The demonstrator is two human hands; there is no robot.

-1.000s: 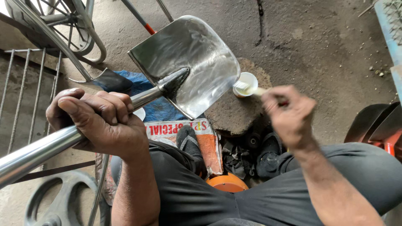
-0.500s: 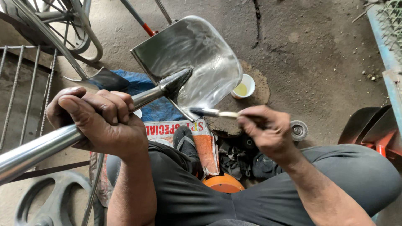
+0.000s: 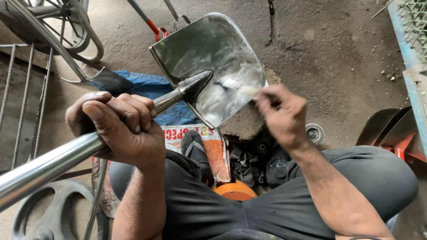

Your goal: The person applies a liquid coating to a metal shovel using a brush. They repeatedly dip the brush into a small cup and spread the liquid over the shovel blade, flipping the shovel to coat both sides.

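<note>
A person sits on the concrete floor (image 3: pixel 338 58) holding a steel shovel (image 3: pixel 213 62) across the lap. Its blade is a broad scoop of bright, polished metal with rounded corners and a raised rim, lying face up just above the knees; a dark tapered socket joins it to a smooth, round, shiny metal shaft (image 3: pixel 49 164) that runs down to the lower left corner.

The left hand (image 3: pixel 118 129) is wrapped tight around that shaft, fingers curled fully over it with the thumb on top. The right hand (image 3: pixel 282 115) is pinched closed on a small brush (image 3: pixel 247 91); its pale tip, blurred, touches the blade near the right edge, where a whitish smear shows on the metal.

Under the blade lie a crumpled blue cloth (image 3: pixel 147 86) and a printed sack (image 3: pixel 213 142) in white and orange, both soft and creased. One orange round lid (image 3: pixel 235 190) peeks out between the legs, and one small round metal disc (image 3: pixel 315 132) lies on the floor beside the right wrist. The trousers (image 3: pixel 275 209) are dark grey fabric.

A second shovel blade (image 3: pixel 106 81), dark and unpolished, lies at the left by a wheel (image 3: pixel 58 22) with a tubular frame. Two thin rods with a red grip (image 3: pixel 153 24) lean at the top. At the right edge are dark curved blades with orange paint (image 3: pixel 396 133) and a blue metal frame (image 3: pixel 411 75) with mesh. A grey cast wheel (image 3: pixel 44 213) sits at the bottom left; whether any of these hold anything cannot be told.
</note>
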